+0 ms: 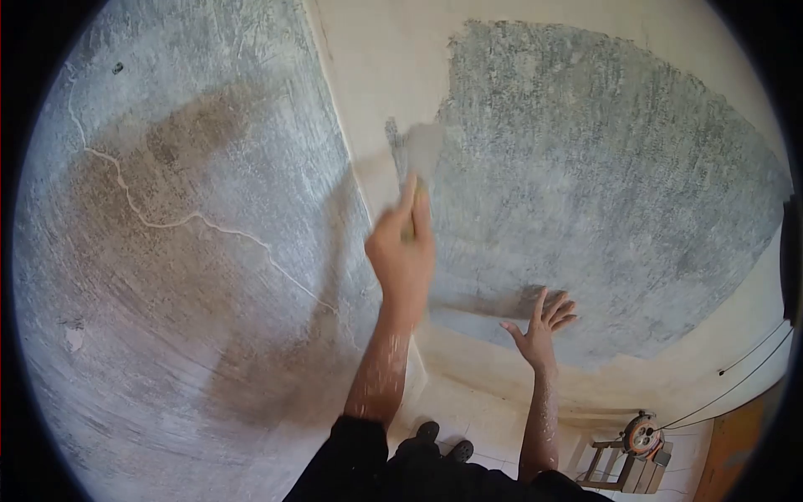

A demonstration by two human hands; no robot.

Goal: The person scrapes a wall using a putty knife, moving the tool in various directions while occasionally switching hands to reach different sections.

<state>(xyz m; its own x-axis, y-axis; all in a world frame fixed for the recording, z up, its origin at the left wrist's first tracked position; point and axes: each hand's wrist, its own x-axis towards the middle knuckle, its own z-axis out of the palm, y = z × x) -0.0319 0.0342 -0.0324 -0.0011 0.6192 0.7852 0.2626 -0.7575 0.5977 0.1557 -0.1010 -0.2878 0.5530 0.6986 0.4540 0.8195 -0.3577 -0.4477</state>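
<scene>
The left arm, bare below a rolled black sleeve and flecked with white spatter, is raised almost straight up. The left hand (401, 251) is closed in a firm grip, its back turned toward the camera, with thumb and forefinger stretched upward. The right arm, likewise speckled along the forearm, is held lower and off to the side. The right hand (544, 330) is opened flat, its fingers (559, 308) spread and pointed up and to the right.

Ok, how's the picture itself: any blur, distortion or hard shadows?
Head view: heavy fisheye, black vignette, the wall corner bows; the scraper blade in the left hand is motion-blurred; the right hand throws a soft shadow on the grey wall; no glare.
</scene>
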